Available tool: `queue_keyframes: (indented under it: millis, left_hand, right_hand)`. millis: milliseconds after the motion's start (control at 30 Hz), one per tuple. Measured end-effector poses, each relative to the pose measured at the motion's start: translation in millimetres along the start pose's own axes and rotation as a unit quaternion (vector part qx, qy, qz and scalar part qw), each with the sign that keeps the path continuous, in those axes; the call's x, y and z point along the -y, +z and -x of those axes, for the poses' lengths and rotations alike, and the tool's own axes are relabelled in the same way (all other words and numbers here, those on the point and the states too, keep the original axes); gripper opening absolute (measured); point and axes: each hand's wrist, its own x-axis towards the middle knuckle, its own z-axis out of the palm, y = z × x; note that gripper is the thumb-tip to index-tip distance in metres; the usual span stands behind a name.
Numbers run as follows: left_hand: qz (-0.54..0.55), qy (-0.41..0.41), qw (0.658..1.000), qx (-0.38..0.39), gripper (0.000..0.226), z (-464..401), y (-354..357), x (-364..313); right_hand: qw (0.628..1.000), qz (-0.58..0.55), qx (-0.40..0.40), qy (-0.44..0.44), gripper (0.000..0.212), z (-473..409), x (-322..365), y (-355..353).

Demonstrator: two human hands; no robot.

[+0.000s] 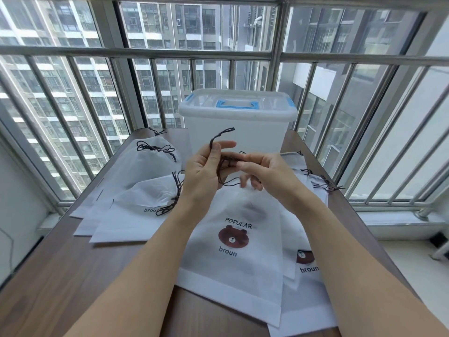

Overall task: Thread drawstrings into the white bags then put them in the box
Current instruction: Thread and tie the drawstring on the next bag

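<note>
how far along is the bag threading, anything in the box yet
Done: two white bags at the left already carry dark drawstrings, as do some at the right. In hand: both the left hand and right hand hold a dark cord above the flat bear bag. Left: that bag needs threading, and the box has its lid on, contents unclear.

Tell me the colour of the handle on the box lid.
Light blue, on the translucent white box; the handle shows clearly in the head view.
</note>
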Motion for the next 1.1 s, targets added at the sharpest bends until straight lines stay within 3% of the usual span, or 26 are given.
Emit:
queue_keyframes:
  millis: [133, 267, 333, 400, 467, 500, 600, 700, 800, 867, 967, 1033, 1100]
  left_hand:
    - [0.006, 0.0, 1.0, 0.002, 0.033, 0, 3, 1]
    - [0.017, -0.036, 0.998, -0.039, 0.035, -1, 1, 1]
    - [0.073, -0.062, 0.992, -0.085, 0.039, -6, -6, -2]
    - [0.152, -0.071, 0.978, -0.123, 0.043, -12, -13, -6]
    - [0.214, -0.088, 0.959, -0.163, 0.043, -16, -19, -8]
    - [0.212, -0.097, 0.955, -0.183, 0.043, -18, -23, -7]
    - [0.107, -0.113, 0.959, -0.238, 0.043, -22, -36, -7]
    - [-0.033, -0.106, 0.958, -0.265, 0.043, -27, -46, -5]
    - [-0.225, -0.049, 0.949, -0.213, 0.034, -25, -40, 3]
    - [-0.318, -0.004, 0.936, -0.152, 0.014, -20, -30, 9]
    - [-0.363, 0.037, 0.928, -0.071, 0.047, -15, -26, 20]
    - [-0.362, 0.056, 0.93, -0.028, 0.062, -14, -27, 24]
    - [-0.361, 0.083, 0.929, -0.015, 0.061, -14, -28, 26]
  right_hand:
    - [0.999, -0.04, 0.008, 0.012, 0.04, -1, 2, 2]
    - [0.98, -0.184, -0.062, 0.033, 0.027, -4, 3, 1]
    - [0.937, -0.326, -0.112, 0.048, 0.019, -6, 2, -4]
    - [0.869, -0.468, -0.146, 0.069, 0.014, -7, 1, -11]
    - [0.82, -0.535, -0.181, 0.098, 0.016, -10, -3, -20]
    - [0.822, -0.521, -0.199, 0.116, 0.018, -11, -5, -25]
    - [0.888, -0.355, -0.257, 0.141, 0.025, -13, -11, -37]
    - [0.933, -0.175, -0.296, 0.103, 0.025, -10, -7, -41]
    - [0.972, 0.057, -0.229, 0.014, 0.014, -2, 2, -30]
    - [0.972, 0.199, -0.124, -0.008, 0.027, 4, 4, -20]
    - [0.931, 0.365, -0.009, 0.008, 0.043, 7, -1, -13]
    - [0.921, 0.39, 0.023, 0.005, 0.04, 4, -5, -12]
    - [0.918, 0.395, 0.041, -0.003, 0.031, 2, -7, -13]
